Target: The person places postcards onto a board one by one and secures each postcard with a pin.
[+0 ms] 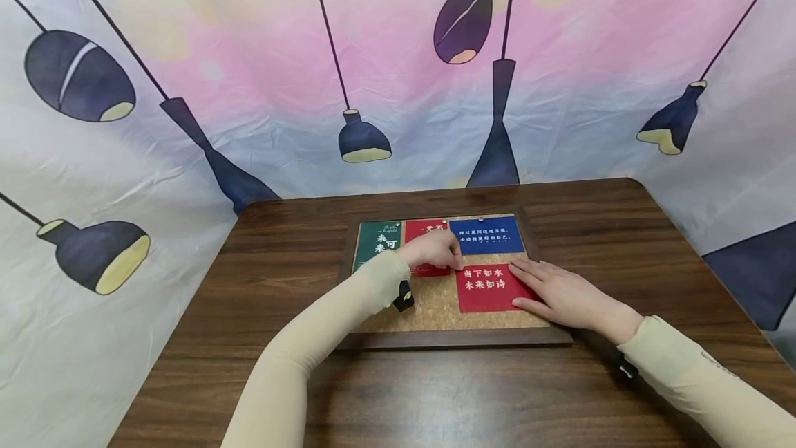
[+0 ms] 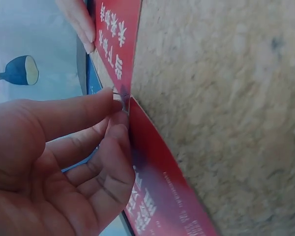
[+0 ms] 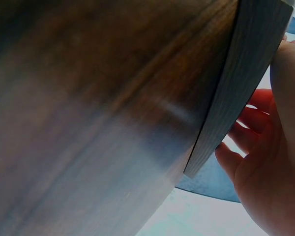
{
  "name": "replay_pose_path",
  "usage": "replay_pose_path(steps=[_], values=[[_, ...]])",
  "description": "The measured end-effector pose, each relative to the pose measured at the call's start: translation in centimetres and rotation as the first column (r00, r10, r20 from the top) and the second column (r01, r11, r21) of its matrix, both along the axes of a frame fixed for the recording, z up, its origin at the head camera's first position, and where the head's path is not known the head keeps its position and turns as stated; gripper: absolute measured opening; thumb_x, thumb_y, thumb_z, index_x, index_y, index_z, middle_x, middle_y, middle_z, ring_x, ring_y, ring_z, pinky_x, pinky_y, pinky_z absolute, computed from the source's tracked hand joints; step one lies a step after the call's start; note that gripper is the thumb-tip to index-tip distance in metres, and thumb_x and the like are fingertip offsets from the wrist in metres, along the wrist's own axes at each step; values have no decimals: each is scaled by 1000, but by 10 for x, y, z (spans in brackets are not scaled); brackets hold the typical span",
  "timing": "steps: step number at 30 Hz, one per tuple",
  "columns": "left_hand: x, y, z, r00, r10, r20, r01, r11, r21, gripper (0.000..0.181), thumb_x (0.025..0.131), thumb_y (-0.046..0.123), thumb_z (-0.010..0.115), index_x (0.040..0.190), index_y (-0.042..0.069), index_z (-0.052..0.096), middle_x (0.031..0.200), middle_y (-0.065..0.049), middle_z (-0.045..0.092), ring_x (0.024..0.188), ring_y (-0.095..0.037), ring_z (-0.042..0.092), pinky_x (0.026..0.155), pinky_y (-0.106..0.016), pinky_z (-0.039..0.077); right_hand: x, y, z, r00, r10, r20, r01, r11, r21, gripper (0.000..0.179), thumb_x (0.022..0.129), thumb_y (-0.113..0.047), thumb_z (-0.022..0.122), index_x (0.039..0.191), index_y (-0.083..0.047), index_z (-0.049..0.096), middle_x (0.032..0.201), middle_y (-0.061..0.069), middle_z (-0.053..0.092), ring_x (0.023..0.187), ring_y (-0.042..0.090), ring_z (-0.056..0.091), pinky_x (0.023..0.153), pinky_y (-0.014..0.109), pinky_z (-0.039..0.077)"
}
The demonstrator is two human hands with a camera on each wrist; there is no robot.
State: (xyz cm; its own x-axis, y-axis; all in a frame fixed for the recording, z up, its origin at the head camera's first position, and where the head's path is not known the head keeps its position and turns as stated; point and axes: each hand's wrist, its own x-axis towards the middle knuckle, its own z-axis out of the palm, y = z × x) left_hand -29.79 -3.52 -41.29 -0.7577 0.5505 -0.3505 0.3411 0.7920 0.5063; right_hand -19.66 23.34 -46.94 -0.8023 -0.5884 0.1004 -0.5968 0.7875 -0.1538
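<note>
On a framed cork board [image 1: 429, 303], my left hand [image 1: 432, 249] pinches a small pale pushpin [image 2: 117, 96] between thumb and fingertips. The pin is at the upper left corner of a red card [image 1: 481, 296] with white characters; whether its point is in the cork I cannot tell. My right hand [image 1: 560, 292] lies with fingers extended over the right side of that card and the board's edge. Partly behind my left hand is another red card [image 2: 162, 182]. A green card [image 1: 373, 244] lies at the board's left, and a blue card [image 1: 488, 235] at its upper right.
The board's dark wooden frame [image 3: 226, 88] rests on a brown wooden table [image 1: 435, 393]. Small pins show at the tops of the upper cards. Behind the table hangs a cloth backdrop [image 1: 261, 54] printed with lamps.
</note>
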Motion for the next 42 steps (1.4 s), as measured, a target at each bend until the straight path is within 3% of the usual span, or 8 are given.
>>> replay_pose_path(steps=[7, 28, 42], values=[[-1, -4, -1, 999, -27, 32, 28, 999, -34, 20, 96, 22, 71, 80, 11, 70, 66, 1, 56, 57, -11, 48, 62, -27, 43, -1, 1, 2, 1000, 13, -10, -13, 1000, -4, 72, 97, -52, 61, 148, -3, 50, 153, 18, 46, 137, 35, 48, 110, 53, 40], [-2, -11, -11, 993, 49, 107, -61, 992, 108, 11, 95, 15, 72, 87, 10, 73, 83, -3, 65, 68, -16, 54, 66, -29, 47, -3, 2, -4, 1000, 6, -9, -7, 1000, -3, 73, 97, -56, 59, 149, -4, 50, 153, 17, 47, 137, 34, 49, 110, 53, 40], [0, -9, -12, 990, 67, 120, -80, 991, 108, 10, 94, 16, 73, 87, 10, 73, 86, -2, 67, 72, -16, 56, 68, -29, 50, 1, 1, -1, 1000, -3, 4, 3, 1000, 0, 73, 96, -55, 60, 148, -4, 50, 152, 17, 47, 136, 34, 49, 109, 52, 40]])
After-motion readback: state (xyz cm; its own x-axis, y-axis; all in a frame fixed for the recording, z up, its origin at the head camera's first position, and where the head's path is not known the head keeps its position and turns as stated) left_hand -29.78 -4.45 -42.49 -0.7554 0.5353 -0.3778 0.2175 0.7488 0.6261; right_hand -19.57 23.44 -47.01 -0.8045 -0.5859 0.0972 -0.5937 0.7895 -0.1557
